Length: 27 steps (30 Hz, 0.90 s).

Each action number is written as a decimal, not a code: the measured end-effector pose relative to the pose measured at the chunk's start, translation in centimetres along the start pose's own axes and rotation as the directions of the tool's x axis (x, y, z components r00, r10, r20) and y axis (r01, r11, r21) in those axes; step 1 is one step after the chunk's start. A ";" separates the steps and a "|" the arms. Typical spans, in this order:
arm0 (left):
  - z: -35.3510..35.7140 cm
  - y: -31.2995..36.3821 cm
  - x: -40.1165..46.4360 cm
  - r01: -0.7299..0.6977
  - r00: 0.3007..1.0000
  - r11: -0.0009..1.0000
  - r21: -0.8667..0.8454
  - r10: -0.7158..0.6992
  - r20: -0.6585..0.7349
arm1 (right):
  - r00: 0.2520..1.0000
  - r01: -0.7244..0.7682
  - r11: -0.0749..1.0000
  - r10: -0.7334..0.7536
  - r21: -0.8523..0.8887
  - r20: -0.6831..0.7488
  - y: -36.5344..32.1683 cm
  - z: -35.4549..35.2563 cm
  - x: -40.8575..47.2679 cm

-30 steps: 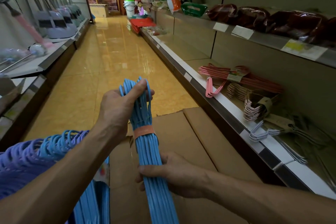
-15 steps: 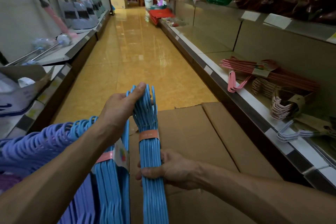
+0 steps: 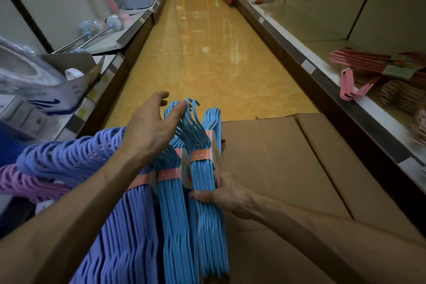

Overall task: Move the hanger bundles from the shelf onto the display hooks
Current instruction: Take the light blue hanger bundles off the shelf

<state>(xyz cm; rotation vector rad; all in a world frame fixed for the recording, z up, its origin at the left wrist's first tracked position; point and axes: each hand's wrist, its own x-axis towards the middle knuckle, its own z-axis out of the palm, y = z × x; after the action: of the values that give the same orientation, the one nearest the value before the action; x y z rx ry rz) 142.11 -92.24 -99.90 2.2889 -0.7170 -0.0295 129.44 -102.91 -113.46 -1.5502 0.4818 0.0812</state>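
At six o'clock, just left of centre: blue hanger bundle [image 3: 208,182], hanging among others already racked, long axis running from twelve down to six, hook ends up at twelve, bottoms out of view at six. Held low on its right flank by the right hand [image 3: 221,193], fingers curled round the bundle, thumb across the front below the orange paper band [image 3: 200,156]. Up at eleven of that grip, the left hand [image 3: 152,127], fingers spread and loose, thumb tip touching the fanned hook tops [image 3: 189,108], gripping nothing. Display hook itself hidden under the hangers; cannot tell whether every hook top has caught it. Nearer to the hook tops: left hand, so likely the one to seat them. Just left at nine, second blue bundle [image 3: 170,203] and purple hangers [image 3: 69,159]. Well apart at two o'clock, on the shelf [image 3: 359,101], pink hanger bundle [image 3: 368,62], lying flat, long axis roughly nine to three, nearer the right hand. Below at four, cardboard box [image 3: 288,168].
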 end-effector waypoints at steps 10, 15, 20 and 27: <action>0.4 -2.3 -0.8 -0.098 0.987 0.983 0.157 0.076 0.143 | 0.989 -0.096 0.991 0.106 -0.092 0.103 2.4 1.0 1.2; 1.2 -3.0 -0.9 -0.150 0.983 0.934 0.324 0.105 0.152 | 0.988 -0.102 0.988 0.114 -0.118 0.100 2.1 1.2 0.6; 1.6 -3.7 -1.0 -0.200 0.975 0.885 0.420 0.135 0.179 | 0.989 -0.138 0.974 0.144 -0.181 0.021 2.4 2.1 -0.5; 1.6 -2.9 -0.6 -0.143 0.987 0.925 0.351 0.107 0.119 | 0.984 -0.170 0.903 0.176 -0.394 -0.023 1.9 0.8 -2.4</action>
<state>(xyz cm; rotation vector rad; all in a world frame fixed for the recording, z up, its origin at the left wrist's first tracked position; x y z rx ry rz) 142.62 -91.32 -103.07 2.5965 -0.9876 0.0545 126.84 -101.52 -114.42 -1.8978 0.6196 0.3445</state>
